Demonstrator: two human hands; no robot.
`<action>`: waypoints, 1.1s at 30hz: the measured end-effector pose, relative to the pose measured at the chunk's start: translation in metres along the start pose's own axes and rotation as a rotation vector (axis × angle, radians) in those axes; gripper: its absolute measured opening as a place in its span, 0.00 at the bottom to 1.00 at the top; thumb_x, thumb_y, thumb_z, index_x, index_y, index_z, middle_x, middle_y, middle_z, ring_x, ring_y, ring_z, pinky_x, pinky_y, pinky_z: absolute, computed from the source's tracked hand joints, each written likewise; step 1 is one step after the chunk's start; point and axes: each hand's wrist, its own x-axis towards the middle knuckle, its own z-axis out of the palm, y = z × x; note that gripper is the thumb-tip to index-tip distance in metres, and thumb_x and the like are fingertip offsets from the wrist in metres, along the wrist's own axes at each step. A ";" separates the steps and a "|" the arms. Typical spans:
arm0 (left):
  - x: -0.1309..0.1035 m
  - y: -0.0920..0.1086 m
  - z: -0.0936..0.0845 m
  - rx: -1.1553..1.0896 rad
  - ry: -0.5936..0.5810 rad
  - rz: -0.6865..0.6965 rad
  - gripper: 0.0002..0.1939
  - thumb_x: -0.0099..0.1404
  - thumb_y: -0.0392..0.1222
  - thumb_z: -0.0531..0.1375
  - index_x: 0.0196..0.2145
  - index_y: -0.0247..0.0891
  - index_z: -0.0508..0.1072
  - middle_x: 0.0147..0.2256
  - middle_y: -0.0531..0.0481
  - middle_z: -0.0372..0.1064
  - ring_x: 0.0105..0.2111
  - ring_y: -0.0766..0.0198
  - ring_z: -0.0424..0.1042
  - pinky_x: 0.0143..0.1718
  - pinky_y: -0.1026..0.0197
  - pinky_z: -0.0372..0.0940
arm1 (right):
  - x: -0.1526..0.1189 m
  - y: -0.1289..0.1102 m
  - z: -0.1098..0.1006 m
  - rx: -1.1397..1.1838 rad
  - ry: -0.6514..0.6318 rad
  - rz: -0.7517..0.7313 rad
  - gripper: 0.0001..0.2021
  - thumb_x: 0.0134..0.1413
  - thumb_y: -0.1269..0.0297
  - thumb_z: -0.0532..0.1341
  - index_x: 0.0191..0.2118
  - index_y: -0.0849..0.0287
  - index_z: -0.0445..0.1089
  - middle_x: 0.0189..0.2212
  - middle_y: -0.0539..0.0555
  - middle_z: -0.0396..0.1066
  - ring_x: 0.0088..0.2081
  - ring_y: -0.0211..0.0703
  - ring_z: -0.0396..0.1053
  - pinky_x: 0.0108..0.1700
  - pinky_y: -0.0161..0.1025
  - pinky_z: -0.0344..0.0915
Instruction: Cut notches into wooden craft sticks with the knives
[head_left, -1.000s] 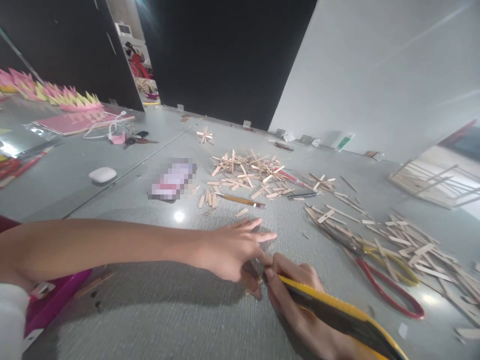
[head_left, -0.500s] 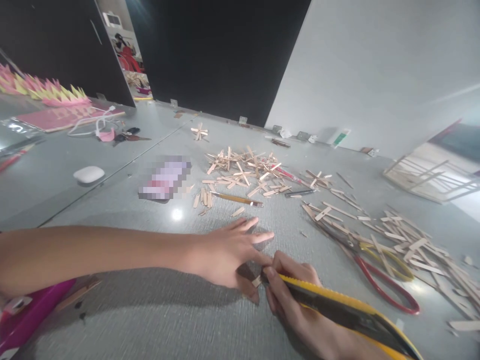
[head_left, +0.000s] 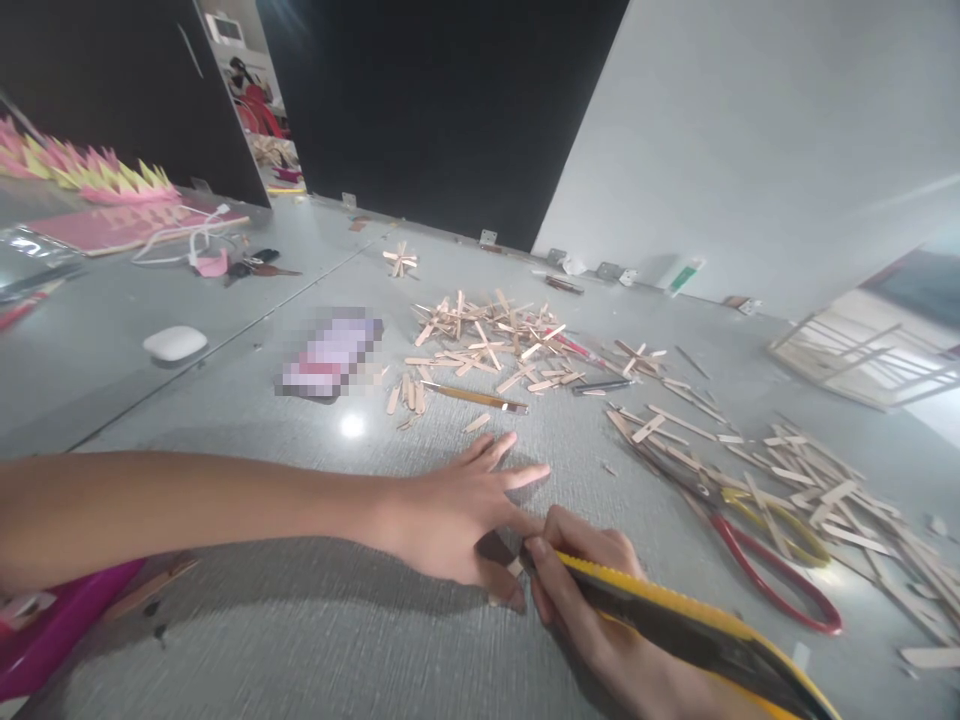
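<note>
In my right hand (head_left: pixel 585 590) is a yellow and black utility knife (head_left: pixel 675 615), its handle running toward the lower right. The front end of the knife meets my left hand (head_left: pixel 457 510), and the blade is mostly hidden. My left thumb and index finger pin a small piece of craft stick (head_left: pixel 516 566) at the knife's front; only a bit of it shows. The other left fingers are spread over the grey table (head_left: pixel 300 640). Beyond my hands lie a heap of cut craft sticks (head_left: pixel 487 335) and a brown-handled tool (head_left: pixel 472 397).
Scissors (head_left: pixel 780 570) with red and yellow handles lie at right beside more sticks (head_left: pixel 832 490). A blurred-out phone (head_left: pixel 330 355), a white case (head_left: pixel 175 344) and a cable (head_left: pixel 169 250) are at left. Something purple (head_left: pixel 67 630) sits under my left forearm. A stick frame (head_left: pixel 862 350) stands far right.
Both hands stay nearly in place. The left thumb has shifted slightly right, and less of the stick piece shows between it and the knife.
</note>
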 end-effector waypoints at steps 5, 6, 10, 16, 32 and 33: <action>0.000 0.001 -0.003 0.004 -0.027 0.015 0.23 0.66 0.60 0.65 0.56 0.53 0.75 0.75 0.46 0.36 0.71 0.32 0.16 0.66 0.24 0.29 | -0.001 -0.005 0.002 0.050 0.040 0.016 0.21 0.74 0.50 0.49 0.28 0.52 0.61 0.20 0.45 0.68 0.24 0.39 0.65 0.40 0.43 0.64; 0.000 0.001 -0.004 0.004 -0.022 0.018 0.23 0.66 0.60 0.65 0.56 0.53 0.76 0.75 0.47 0.37 0.71 0.32 0.17 0.67 0.25 0.30 | -0.001 -0.005 0.001 0.047 0.035 0.007 0.21 0.74 0.50 0.49 0.28 0.52 0.61 0.20 0.45 0.68 0.24 0.40 0.66 0.39 0.42 0.65; 0.001 0.000 -0.002 -0.007 -0.010 -0.001 0.24 0.63 0.60 0.67 0.54 0.54 0.77 0.75 0.48 0.38 0.71 0.32 0.18 0.66 0.23 0.31 | 0.000 -0.003 -0.001 0.016 0.012 -0.044 0.20 0.75 0.52 0.49 0.29 0.52 0.61 0.20 0.45 0.68 0.23 0.38 0.66 0.37 0.40 0.65; 0.000 0.001 -0.003 -0.021 -0.016 -0.017 0.25 0.64 0.61 0.67 0.56 0.54 0.76 0.75 0.47 0.35 0.71 0.34 0.18 0.67 0.24 0.30 | 0.001 -0.002 0.000 -0.039 0.016 -0.100 0.20 0.75 0.54 0.47 0.29 0.53 0.60 0.20 0.44 0.66 0.22 0.38 0.65 0.32 0.40 0.62; 0.002 0.003 -0.005 0.010 -0.032 -0.053 0.24 0.63 0.62 0.67 0.54 0.54 0.77 0.75 0.50 0.35 0.72 0.32 0.19 0.67 0.24 0.32 | -0.001 0.000 -0.003 0.019 -0.024 -0.037 0.21 0.75 0.52 0.47 0.30 0.53 0.61 0.21 0.44 0.67 0.24 0.38 0.65 0.39 0.42 0.62; 0.002 0.002 -0.004 0.013 -0.030 -0.052 0.25 0.62 0.63 0.67 0.54 0.54 0.77 0.75 0.50 0.35 0.71 0.32 0.19 0.67 0.25 0.32 | -0.001 0.002 -0.003 0.036 -0.025 -0.013 0.21 0.75 0.50 0.48 0.29 0.53 0.61 0.21 0.44 0.68 0.26 0.39 0.66 0.41 0.43 0.62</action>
